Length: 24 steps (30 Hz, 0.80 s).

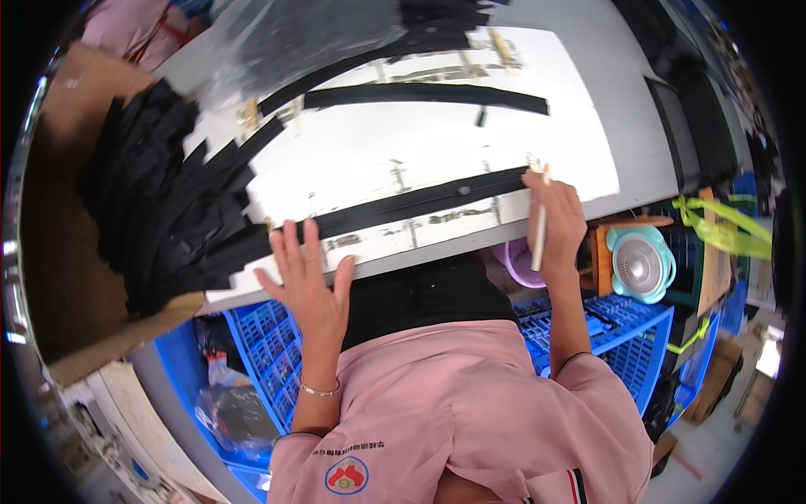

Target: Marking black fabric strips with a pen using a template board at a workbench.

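A long black fabric strip (420, 200) lies slantwise across a white board (579, 151) on the table. At its left end my left hand (309, 273) rests flat with spread fingers, the fingertips on the strip and the board. My right hand (560, 220) is at the strip's right end, its fingers closed round a slim white pen-like stick (539, 239). That stick points down toward my body, and its exact kind cannot be made out. Farther back on the board lies another black strip (420, 95). Dark marks and small tan pieces show on the board.
On the left, a heap of black strips (159, 210) spills from a cardboard box (50, 168). Clear plastic sheeting (294, 42) covers the back. Blue crates (269, 340) and a turquoise fan (642, 262) stand beside me below the table. Another person (134, 29) is at the far left.
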Motion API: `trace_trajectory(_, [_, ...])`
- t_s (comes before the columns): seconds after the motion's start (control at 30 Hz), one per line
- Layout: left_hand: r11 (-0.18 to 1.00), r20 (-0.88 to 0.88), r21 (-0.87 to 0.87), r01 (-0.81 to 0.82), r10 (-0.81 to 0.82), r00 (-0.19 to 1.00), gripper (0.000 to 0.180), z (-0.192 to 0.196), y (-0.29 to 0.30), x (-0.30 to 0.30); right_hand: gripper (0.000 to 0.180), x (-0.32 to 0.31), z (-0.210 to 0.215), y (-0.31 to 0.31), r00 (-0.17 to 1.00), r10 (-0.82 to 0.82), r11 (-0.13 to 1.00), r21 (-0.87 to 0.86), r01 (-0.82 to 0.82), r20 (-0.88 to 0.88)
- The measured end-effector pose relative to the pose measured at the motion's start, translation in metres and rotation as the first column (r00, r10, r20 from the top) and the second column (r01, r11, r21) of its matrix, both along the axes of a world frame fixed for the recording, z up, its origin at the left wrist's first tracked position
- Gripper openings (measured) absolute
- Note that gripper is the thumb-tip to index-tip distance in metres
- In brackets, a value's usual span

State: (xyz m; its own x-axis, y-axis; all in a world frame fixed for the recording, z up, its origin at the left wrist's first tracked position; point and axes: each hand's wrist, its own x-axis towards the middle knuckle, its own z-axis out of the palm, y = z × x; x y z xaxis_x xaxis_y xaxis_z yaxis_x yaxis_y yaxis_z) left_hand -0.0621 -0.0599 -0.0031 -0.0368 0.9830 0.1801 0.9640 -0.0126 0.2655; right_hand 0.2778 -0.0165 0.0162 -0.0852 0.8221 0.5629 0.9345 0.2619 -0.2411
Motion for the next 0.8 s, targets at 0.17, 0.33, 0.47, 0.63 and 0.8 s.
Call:
trace_trajectory(0.17, [1.0,0.032,0.008,-0.002,0.002,0.999,0.075,0.004,0.002,0.003,0.022,-0.071,0.028,0.008,0.714,0.013,0.964,-0.18,-0.194,-0.7])
trace_trajectory(0.33, [0.999,0.071,0.026,-0.023,0.021,0.997,0.076,0.001,-0.001,-0.001,0.024,-0.151,0.035,0.025,0.477,0.088,0.782,-0.235,-0.577,-0.875])
trace_trajectory(0.47, [0.999,0.117,0.038,-0.03,0.025,0.993,0.079,0.0,-0.001,0.001,0.018,-0.195,0.022,0.038,0.334,-0.02,0.674,-0.259,-0.691,-0.942])
trace_trajectory(0.63, [0.999,0.149,0.035,-0.023,0.017,0.989,0.082,0.002,0.0,0.0,0.019,-0.208,-0.003,0.046,0.49,0.071,0.695,-0.31,-0.649,-0.869])
trace_trajectory(0.8, [0.998,0.173,0.05,-0.03,0.021,0.985,0.084,-0.003,-0.001,-0.001,0.019,-0.21,-0.003,0.044,0.559,0.08,0.712,-0.345,-0.611,-0.825])
